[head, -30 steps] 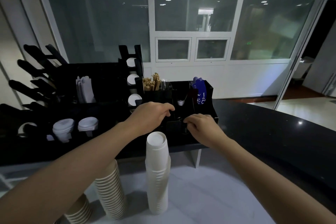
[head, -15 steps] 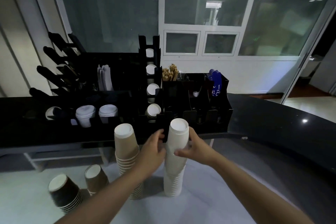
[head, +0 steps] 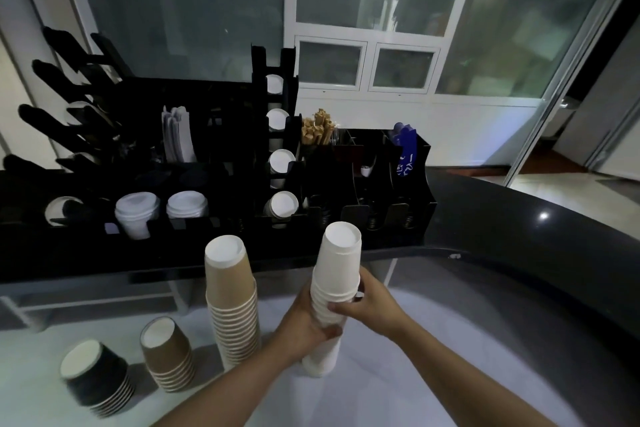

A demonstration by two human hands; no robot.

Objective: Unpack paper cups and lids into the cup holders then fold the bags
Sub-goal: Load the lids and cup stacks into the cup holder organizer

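White cup stack [head: 332,288]: tall column of upside-down white paper cups, standing on the pale worktop [head: 398,374], slightly tilted. This is the landmark for what follows.

Left hand [head: 304,326]: wrapped round the stack's lower part from the left, fingers curled against the cups, grasping.

Right hand [head: 367,305]: grips the stack higher up from the right, fingers curled across the front at a seam between cups.

Left of the white stack, just beside it: tall tan cup stack [head: 232,302], upside down, touched by neither hand. Further left, a short brown cup stack [head: 168,357], then a short black cup stack [head: 95,378] at the far left, both tilted.

Behind the white stack, on a raised black counter [head: 519,218]: black organiser [head: 367,184] with compartments. Vertical cup holder [head: 277,135] behind and slightly left of the stack, showing four white cup bottoms one above another. Further left, two piles of white lids [head: 162,208] in low slots. Behind the stack, brown sachets [head: 317,132]; behind and right, blue packets [head: 405,152].

Far left: angled black dispenser tubes [head: 62,107].
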